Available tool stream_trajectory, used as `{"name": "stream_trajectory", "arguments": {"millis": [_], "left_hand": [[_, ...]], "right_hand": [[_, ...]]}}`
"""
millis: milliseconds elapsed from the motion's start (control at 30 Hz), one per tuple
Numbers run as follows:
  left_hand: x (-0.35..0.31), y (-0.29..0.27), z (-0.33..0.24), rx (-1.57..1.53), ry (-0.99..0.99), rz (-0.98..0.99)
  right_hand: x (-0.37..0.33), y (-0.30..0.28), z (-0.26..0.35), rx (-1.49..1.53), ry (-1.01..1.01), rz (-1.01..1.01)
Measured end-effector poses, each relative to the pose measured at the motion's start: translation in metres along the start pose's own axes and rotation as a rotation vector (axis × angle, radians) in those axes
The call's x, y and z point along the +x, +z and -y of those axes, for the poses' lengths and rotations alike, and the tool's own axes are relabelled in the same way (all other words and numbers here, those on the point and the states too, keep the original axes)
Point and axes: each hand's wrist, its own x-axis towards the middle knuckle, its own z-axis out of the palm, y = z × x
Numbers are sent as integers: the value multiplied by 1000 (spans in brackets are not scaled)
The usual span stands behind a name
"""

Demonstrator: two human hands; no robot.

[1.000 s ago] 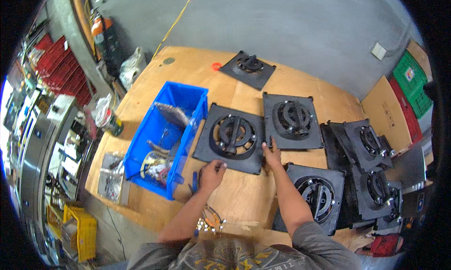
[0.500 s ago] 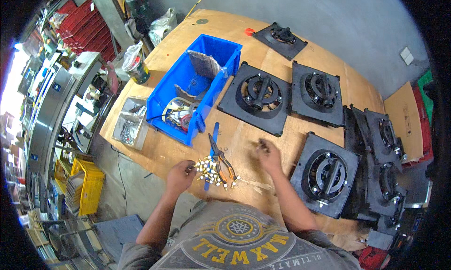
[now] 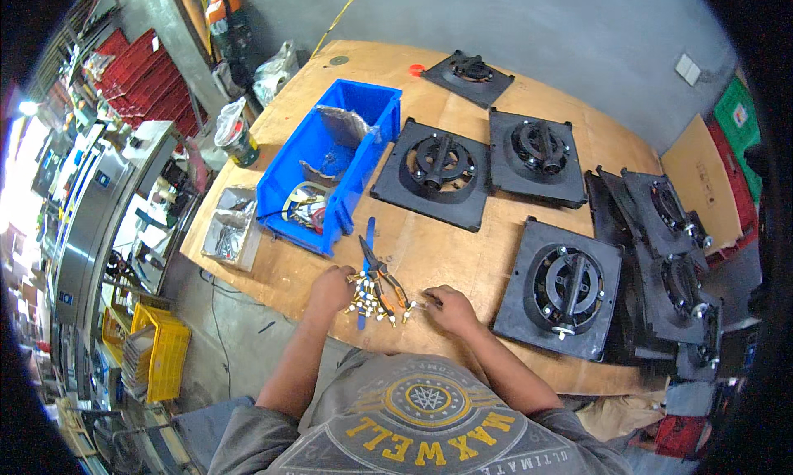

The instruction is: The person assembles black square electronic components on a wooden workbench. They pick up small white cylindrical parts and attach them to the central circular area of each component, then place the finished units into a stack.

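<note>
In the head view, a wooden desk point(image 3: 462, 252) carries everything, and the blue bin point(image 3: 330, 165) serves as the landmark. Just in front of the bin, near the desk's near edge, lies a heap of small white and yellow connectors point(image 3: 369, 300), with orange-handled pliers point(image 3: 382, 277) across them and a blue strip point(image 3: 366, 256) running back toward the bin. The left hand point(image 3: 330, 289) rests at the heap's left side, fingers curled down onto the small parts; whether they pinch one cannot be told. The right hand point(image 3: 450, 308) sits right of the heap, fingertips drawn together on a few connectors at the heap's right end. Right of the bin lie two square black plates point(image 3: 434, 173) with round hubs, side by side; a third point(image 3: 563, 287) lies beside the right hand. More black plates point(image 3: 665, 252) are stacked farther right, well away from the bin.
</note>
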Motion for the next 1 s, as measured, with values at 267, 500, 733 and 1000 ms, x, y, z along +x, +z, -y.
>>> {"name": "stream_trajectory", "arguments": {"millis": [267, 500, 733, 1000], "left_hand": [[5, -4, 6, -35, 28, 109], [9, -16, 28, -207, 170, 56], [26, -53, 8, -133, 345, 370], [81, -20, -38, 115, 423, 372]], "right_hand": [[12, 16, 7, -148, -76, 2], [11, 12, 26, -249, -35, 74], [-2, 23, 29, -147, 144, -116], [-44, 15, 44, 60, 410, -390]]}}
